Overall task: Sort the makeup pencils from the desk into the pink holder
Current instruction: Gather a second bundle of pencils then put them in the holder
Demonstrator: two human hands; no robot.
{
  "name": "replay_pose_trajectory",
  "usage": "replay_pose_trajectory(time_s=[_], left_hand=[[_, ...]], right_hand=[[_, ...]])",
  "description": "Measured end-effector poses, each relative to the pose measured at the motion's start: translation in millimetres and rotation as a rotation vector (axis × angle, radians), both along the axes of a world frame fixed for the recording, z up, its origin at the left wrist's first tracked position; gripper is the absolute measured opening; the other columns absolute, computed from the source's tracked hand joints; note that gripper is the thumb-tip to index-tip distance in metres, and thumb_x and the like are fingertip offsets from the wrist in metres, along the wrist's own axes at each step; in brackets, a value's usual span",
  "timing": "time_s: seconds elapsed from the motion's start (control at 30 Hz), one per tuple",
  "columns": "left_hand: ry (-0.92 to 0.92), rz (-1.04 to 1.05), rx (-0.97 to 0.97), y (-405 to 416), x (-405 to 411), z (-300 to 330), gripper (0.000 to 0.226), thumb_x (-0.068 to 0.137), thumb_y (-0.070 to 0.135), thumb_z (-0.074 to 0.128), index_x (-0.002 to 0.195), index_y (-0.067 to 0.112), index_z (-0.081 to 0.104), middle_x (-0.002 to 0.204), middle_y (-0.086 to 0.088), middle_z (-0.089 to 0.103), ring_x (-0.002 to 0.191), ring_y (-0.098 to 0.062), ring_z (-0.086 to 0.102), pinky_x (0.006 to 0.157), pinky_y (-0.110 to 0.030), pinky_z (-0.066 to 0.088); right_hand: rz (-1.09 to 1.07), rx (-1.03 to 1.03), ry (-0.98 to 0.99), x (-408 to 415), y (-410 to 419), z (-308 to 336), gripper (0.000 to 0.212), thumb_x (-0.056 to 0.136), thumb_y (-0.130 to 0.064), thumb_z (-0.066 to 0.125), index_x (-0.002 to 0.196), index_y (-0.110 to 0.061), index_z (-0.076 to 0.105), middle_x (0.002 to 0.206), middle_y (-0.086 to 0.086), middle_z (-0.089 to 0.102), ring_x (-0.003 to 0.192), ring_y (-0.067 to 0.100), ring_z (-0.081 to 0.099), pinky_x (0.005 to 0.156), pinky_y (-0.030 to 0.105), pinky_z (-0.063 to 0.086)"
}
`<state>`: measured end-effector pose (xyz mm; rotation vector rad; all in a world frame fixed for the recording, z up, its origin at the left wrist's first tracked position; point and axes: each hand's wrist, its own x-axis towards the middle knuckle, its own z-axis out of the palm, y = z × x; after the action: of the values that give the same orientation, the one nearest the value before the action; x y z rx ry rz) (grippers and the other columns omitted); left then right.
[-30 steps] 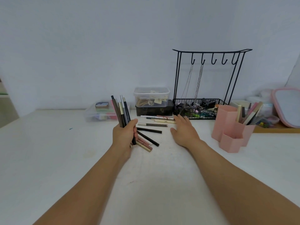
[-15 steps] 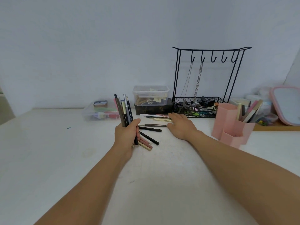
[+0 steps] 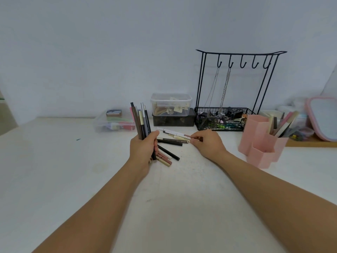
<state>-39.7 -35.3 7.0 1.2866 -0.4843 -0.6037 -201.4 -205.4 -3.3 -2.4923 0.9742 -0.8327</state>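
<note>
My left hand grips an upright bundle of makeup pencils, dark and grey, their tips pointing up. Several loose pencils lie on the white desk between my hands, white and black ones at the back, pinkish ones beside my left wrist. My right hand is down at the right end of the loose pencils, its fingertips pinching the end of one thin pencil. The pink holder stands to the right, with several pencils in its back compartment.
A black wire jewellery stand with a basket of clips sits behind my right hand. A clear tub on a dark box and a clear flat box stand by the wall. A pink-framed mirror leans at far right.
My right hand has slid left and curled its fingers onto the end of a loose pencil. My left hand has kept hold of its bundle, barely moving.
</note>
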Motion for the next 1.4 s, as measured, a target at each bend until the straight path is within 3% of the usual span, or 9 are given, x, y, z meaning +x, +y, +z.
replay_pose_trajectory(time_s=[0.13,0.23,0.43,0.53,0.7,0.93,1.2,1.3,1.4], left_hand=[[0.004,-0.011,0.012,-1,2,-1,0.033,0.092,0.024,0.073,0.068,0.011,0.054,0.053,-0.003,0.051,0.066,-0.033,0.050,0.079,-0.057,0.059],[-0.002,-0.026,0.017,-2,3,-2,0.033,0.092,0.024,0.073,0.067,0.011,0.055,0.053,-0.004,0.051,0.066,-0.034,0.052,0.085,-0.070,0.056],[0.008,-0.036,-0.052,0,3,-2,0.033,0.090,0.031,0.078,0.072,0.015,0.055,0.051,0.003,0.051,0.049,-0.016,0.046,0.055,-0.035,0.046],[0.021,-0.053,-0.079,3,1,-1,0.037,0.082,0.041,0.084,0.075,0.017,0.057,0.050,0.004,0.048,0.046,-0.013,0.043,0.053,-0.031,0.044],[0.010,-0.080,-0.134,7,-4,5,0.051,0.055,0.054,0.092,0.078,0.017,0.065,0.050,0.003,0.047,0.045,-0.013,0.044,0.053,-0.030,0.044],[0.049,-0.090,-0.153,11,-12,9,0.063,0.042,0.037,0.101,0.087,0.007,0.070,0.085,-0.023,0.076,0.081,-0.040,0.075,0.079,-0.058,0.063],[-0.068,-0.054,-0.092,5,-10,0,0.023,0.077,0.019,0.088,0.074,0.008,0.068,0.071,-0.019,0.070,0.068,-0.040,0.073,0.062,-0.054,0.062],[-0.079,-0.051,-0.098,5,-9,-1,0.022,0.082,0.021,0.084,0.077,0.008,0.067,0.067,-0.013,0.067,0.063,-0.031,0.070,0.059,-0.042,0.060],[-0.063,-0.060,-0.107,4,-7,2,0.030,0.086,0.031,0.082,0.074,0.010,0.064,0.062,-0.009,0.063,0.057,-0.027,0.065,0.060,-0.047,0.061]], right_hand=[[-0.031,0.074,-0.079,-1,-3,1,0.014,0.090,-0.026,0.071,0.099,-0.022,0.082,0.084,-0.007,0.074,0.075,0.007,0.060,0.058,0.017,0.038],[-0.046,0.097,-0.134,-2,-3,2,0.011,0.090,-0.022,0.072,0.095,-0.018,0.082,0.092,-0.005,0.075,0.085,0.010,0.061,0.072,0.020,0.042],[-0.060,0.156,-0.330,-4,16,12,0.010,0.091,-0.026,0.072,0.093,-0.025,0.081,0.085,-0.003,0.068,0.077,0.011,0.055,0.062,0.020,0.039],[0.052,0.296,-0.546,4,40,20,0.011,0.091,-0.022,0.071,0.085,-0.027,0.078,0.085,0.000,0.070,0.078,0.012,0.059,0.070,0.021,0.047],[0.308,0.438,-0.571,30,91,22,0.010,0.095,-0.016,0.067,0.088,-0.011,0.073,0.068,-0.009,0.060,0.064,0.004,0.051,0.067,0.022,0.047],[0.444,0.521,-0.545,36,114,19,0.009,0.091,-0.007,0.070,0.089,0.000,0.075,0.069,0.002,0.069,0.058,0.003,0.059,0.058,0.017,0.048],[0.407,0.568,-0.579,34,111,16,0.005,0.077,0.004,0.077,0.076,0.003,0.072,0.073,0.030,0.069,0.060,0.031,0.061,0.062,0.043,0.053],[0.427,0.560,-0.530,34,110,17,0.005,0.080,0.000,0.078,0.077,0.000,0.074,0.071,0.023,0.071,0.057,0.021,0.063,0.059,0.034,0.054],[0.365,0.421,-0.469,30,98,26,0.008,0.083,-0.014,0.078,0.080,-0.008,0.077,0.067,0.003,0.072,0.056,0.002,0.060,0.058,0.018,0.049]])
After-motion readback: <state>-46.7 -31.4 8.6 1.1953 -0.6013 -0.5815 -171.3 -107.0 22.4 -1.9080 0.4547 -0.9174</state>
